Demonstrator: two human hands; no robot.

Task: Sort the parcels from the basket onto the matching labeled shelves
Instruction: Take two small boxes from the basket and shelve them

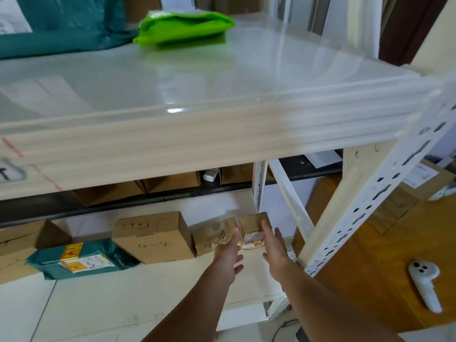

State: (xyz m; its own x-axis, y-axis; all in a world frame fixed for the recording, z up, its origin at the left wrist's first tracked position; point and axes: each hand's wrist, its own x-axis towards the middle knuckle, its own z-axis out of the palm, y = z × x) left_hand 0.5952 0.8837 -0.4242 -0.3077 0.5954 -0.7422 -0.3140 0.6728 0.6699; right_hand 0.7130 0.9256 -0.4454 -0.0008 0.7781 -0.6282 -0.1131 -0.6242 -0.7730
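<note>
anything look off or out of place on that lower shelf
The boxes marked 4-4 sit in a row, but a teal mailer lies beside them, crumpled and askew; its marking is unreadable. A white controller lies on the floor.

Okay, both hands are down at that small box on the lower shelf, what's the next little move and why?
Probably draw both hands back. The small box already stands on the lower shelf beside two boxes marked 4-4, and the left hand and right hand are open with straight fingers at its sides, so it looks placed.
</note>
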